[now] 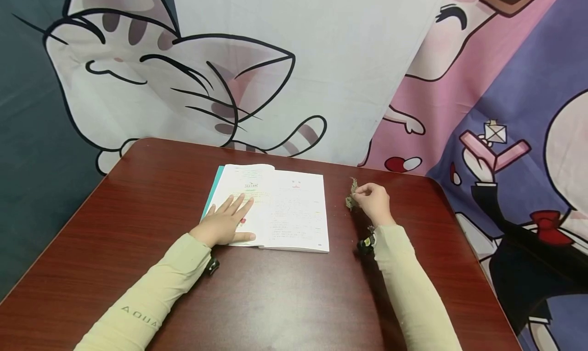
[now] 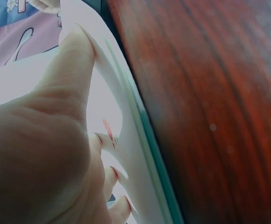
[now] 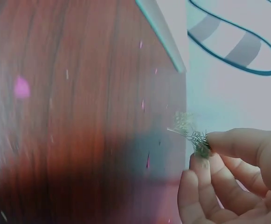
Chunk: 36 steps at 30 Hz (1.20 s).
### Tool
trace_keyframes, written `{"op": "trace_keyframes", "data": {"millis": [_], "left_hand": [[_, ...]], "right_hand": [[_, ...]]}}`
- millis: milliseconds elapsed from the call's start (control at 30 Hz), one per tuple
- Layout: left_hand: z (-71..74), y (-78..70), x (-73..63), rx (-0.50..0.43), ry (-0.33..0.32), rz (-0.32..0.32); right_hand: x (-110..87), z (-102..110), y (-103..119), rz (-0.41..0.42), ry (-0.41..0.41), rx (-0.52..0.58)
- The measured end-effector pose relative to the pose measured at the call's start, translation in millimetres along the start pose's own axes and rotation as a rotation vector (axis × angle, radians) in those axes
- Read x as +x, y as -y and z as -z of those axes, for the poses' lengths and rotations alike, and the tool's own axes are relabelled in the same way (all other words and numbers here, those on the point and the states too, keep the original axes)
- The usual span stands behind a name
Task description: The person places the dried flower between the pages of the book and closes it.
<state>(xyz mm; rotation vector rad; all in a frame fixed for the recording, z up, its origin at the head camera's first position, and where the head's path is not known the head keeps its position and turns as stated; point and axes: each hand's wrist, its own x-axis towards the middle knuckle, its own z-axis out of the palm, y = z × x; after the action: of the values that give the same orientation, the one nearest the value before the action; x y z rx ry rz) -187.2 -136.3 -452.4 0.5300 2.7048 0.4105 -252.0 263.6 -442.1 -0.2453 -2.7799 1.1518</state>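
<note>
An open book point(image 1: 298, 213) with a teal cover edge lies on the brown table. My left hand point(image 1: 222, 225) rests on its left page with the fingers spread. In the left wrist view, the thumb and fingertips of the left hand point(image 2: 42, 135) touch the white page point(image 2: 108, 100), near a small red printed mark. To the right of the book, my right hand point(image 1: 374, 202) pinches a small dried green sprig point(image 1: 351, 199) above the table. The right wrist view shows the sprig point(image 3: 199, 142) between thumb and fingertips of the right hand point(image 3: 233, 179).
The table point(image 1: 285, 300) has a dark reddish wood top with rounded back corners. Behind it hangs a cartoon-printed cloth point(image 1: 349, 60). Tiny bits lie scattered on the tabletop point(image 3: 79, 116) in the right wrist view. Dark wrist devices sit on both wrists.
</note>
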Motion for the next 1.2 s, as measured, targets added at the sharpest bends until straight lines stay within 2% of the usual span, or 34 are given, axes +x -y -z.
{"op": "trace_keyframes", "data": {"millis": [200, 400, 733, 933, 1200], "left_hand": [[-0.4, 0.5, 0.2, 0.000, 0.002, 0.000], [-0.7, -0.2, 1.0, 0.004, 0.002, 0.002], [-0.2, -0.7, 1.4, 0.005, 0.005, 0.005], [0.2, -0.9, 1.6, 0.000, 0.003, 0.007], [-0.4, -0.7, 1.9, 0.003, 0.011, 0.006]], "right_hand": [[-11.5, -7, 10, -0.035, 0.012, 0.177], [-18.6, -15, 17, -0.061, 0.007, 0.296], [-28.2, -32, 37, -0.072, 0.055, 0.490], [-31.4, -44, 50, -0.052, 0.092, 0.532], [-36.2, -62, 69, -0.040, 0.100, 0.488]]}}
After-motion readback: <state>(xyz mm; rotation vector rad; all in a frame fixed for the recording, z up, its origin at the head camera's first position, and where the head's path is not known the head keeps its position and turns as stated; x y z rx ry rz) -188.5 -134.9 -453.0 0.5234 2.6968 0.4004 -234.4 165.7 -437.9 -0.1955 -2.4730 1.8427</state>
